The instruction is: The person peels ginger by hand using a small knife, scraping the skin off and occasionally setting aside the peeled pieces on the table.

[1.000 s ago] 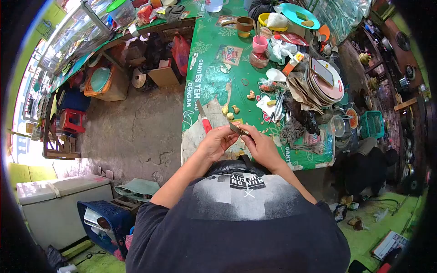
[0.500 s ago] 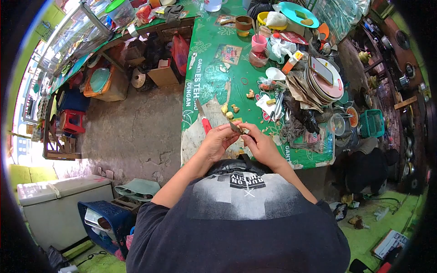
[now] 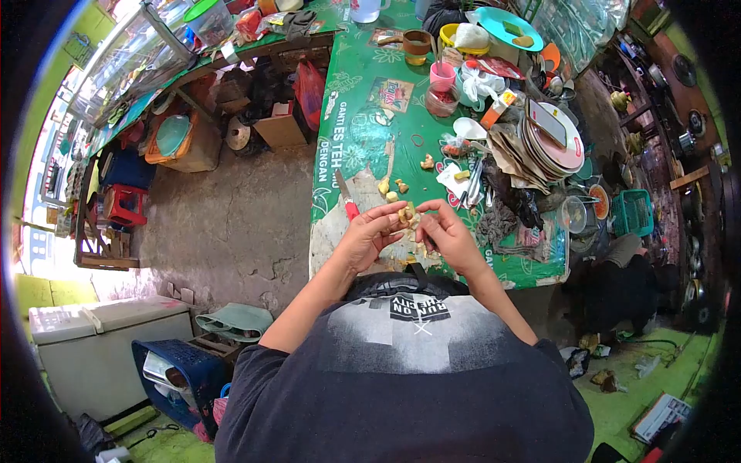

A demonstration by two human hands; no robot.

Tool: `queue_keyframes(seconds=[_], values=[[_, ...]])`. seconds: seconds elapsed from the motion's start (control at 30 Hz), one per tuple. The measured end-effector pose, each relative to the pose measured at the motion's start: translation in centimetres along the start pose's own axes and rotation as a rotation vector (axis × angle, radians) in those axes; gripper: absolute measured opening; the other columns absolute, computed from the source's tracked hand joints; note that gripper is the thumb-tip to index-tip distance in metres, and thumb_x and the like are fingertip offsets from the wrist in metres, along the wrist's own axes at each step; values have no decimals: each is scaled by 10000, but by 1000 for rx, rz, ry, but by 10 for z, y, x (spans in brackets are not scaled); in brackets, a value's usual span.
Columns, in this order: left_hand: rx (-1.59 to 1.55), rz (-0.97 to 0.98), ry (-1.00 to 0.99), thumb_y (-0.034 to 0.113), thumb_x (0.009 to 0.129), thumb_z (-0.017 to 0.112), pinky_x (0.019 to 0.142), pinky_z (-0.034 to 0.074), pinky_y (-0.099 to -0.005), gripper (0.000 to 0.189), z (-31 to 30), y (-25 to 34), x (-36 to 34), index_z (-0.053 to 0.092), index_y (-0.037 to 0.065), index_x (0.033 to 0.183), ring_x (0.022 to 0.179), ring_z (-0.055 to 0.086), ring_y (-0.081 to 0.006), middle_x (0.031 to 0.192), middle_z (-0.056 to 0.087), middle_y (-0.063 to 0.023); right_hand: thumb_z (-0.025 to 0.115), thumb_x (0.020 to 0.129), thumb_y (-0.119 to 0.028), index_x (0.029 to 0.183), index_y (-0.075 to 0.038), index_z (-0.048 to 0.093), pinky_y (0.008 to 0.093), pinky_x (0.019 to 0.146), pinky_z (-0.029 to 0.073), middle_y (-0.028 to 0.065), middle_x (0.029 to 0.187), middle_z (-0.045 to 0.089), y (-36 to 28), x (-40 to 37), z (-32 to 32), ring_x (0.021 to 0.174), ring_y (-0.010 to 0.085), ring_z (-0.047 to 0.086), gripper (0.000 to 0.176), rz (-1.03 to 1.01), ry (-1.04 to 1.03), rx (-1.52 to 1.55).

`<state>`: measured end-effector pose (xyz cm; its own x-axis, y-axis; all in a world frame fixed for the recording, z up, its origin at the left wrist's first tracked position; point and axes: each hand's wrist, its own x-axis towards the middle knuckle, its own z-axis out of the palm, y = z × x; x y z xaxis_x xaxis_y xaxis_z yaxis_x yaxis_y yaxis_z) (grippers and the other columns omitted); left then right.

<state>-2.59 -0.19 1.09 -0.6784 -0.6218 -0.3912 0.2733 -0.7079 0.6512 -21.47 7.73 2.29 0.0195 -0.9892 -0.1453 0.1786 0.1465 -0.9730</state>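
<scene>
My left hand (image 3: pixel 368 234) pinches a small knobbly piece of ginger (image 3: pixel 405 214) between thumb and fingertips, above the near edge of the table. Close beside it on the right, my right hand (image 3: pixel 450 238) has its fingers curled together; what they hold, if anything, is hidden. A knife with a red handle (image 3: pixel 352 210) lies just beyond my left hand, its blade pointing away. Past my fingertips, a few more ginger pieces (image 3: pixel 384 186) rest on the table, with another ginger piece (image 3: pixel 428 161) farther right. Pale scraps lie under my hands.
The green covered table (image 3: pixel 363 139) carries a stack of plates (image 3: pixel 573 158) with a phone (image 3: pixel 546 123) on top. Nearby are cutlery, a dark cloth (image 3: pixel 494 225), a pink cup (image 3: pixel 442 76) and a brown mug (image 3: pixel 417 46). A dark-clothed person (image 3: pixel 629 285) is low at the right.
A dark blade that showed between my hands is out of sight now. My hands have parted slightly, and the ginger in my left fingers shows more clearly.
</scene>
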Motion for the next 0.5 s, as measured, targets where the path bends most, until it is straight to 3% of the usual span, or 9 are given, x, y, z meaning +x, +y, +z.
queue_keyframes(seconds=[0.03,0.1,0.13,0.33,0.43,0.5], values=[[0,1,-1,124,926,621,847,532,-242,385,-3,-1,1,575,43,1300,997,636,-108,1121,661,-36,488,1021,-193,1206,-87,502,202,550,396,25,777,604,1,-1,2,614,61,505,214,-1,0,-1],[-30,52,0,129,938,609,859,523,-230,374,-10,-5,5,573,30,1297,980,633,-95,1123,659,-36,514,1005,-204,1271,-101,502,251,612,452,43,762,595,-2,-6,10,667,93,546,286,-138,-1,-370],[-29,55,-1,129,938,609,859,523,-230,374,-10,-6,6,573,30,1297,980,633,-95,1123,659,-36,549,980,-206,1334,-139,493,316,684,501,101,860,652,-7,-8,12,744,184,639,364,-72,17,-474],[-51,110,35,131,941,605,887,498,-201,357,-10,-9,8,576,-2,1272,947,627,-74,1086,660,-20,576,956,-207,1336,-176,526,401,739,517,165,1098,662,-2,-9,17,893,350,662,385,-195,82,-670],[-48,98,62,131,937,610,871,505,-197,351,-7,-9,7,585,-1,1262,943,626,-69,1066,663,-18,565,959,-199,1340,-182,522,401,714,518,167,1071,665,-3,-8,19,863,345,663,383,-350,110,-757],[-59,84,90,133,934,613,857,508,-185,341,-6,-9,7,598,4,1249,936,624,-60,1055,663,-15,561,962,-175,1348,-166,521,369,724,520,142,1084,668,-4,-10,18,848,290,672,388,-260,86,-758]])
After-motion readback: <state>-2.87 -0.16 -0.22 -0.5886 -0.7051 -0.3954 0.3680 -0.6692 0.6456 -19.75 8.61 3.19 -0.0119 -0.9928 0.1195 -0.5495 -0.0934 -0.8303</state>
